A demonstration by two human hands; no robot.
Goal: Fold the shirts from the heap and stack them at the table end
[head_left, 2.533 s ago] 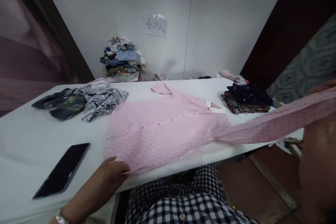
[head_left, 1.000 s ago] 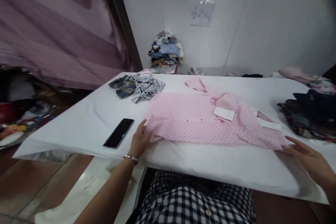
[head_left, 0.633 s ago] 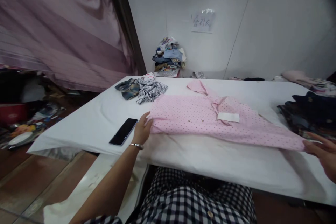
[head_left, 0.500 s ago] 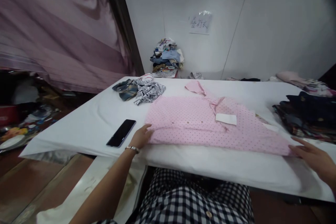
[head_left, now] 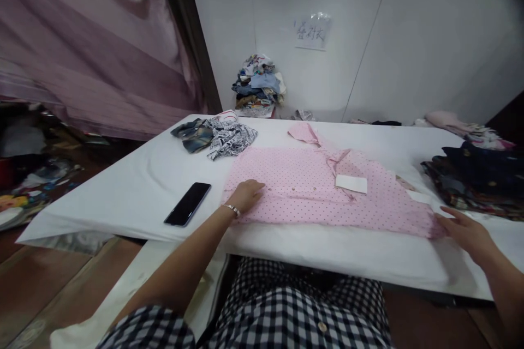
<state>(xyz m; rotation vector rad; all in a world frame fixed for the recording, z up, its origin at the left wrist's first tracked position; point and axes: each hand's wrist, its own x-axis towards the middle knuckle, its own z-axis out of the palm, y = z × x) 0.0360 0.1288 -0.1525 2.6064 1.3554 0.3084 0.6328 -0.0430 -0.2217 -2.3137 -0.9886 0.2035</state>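
A pink shirt with small dark dots lies spread sideways on the white-covered table, buttons along its front and the collar toward the right of centre. Resting on its lower left part is my left hand, fingers stretched out to the right. At the far right, my right hand pinches the end of the sleeve, which is slightly bunched there; its fingertips are partly hidden. A white rectangular card lies on the shirt near the collar.
A black phone lies left of the shirt. Crumpled patterned clothes sit behind it. Dark folded clothes are stacked at the right. A tall clothes pile stands by the wall, below a paper sign. A pink curtain hangs left.
My left hand has moved right, from the shirt's left edge onto its front. My right hand has shifted left with the sleeve end, which is now more bunched. The view has shifted slightly.
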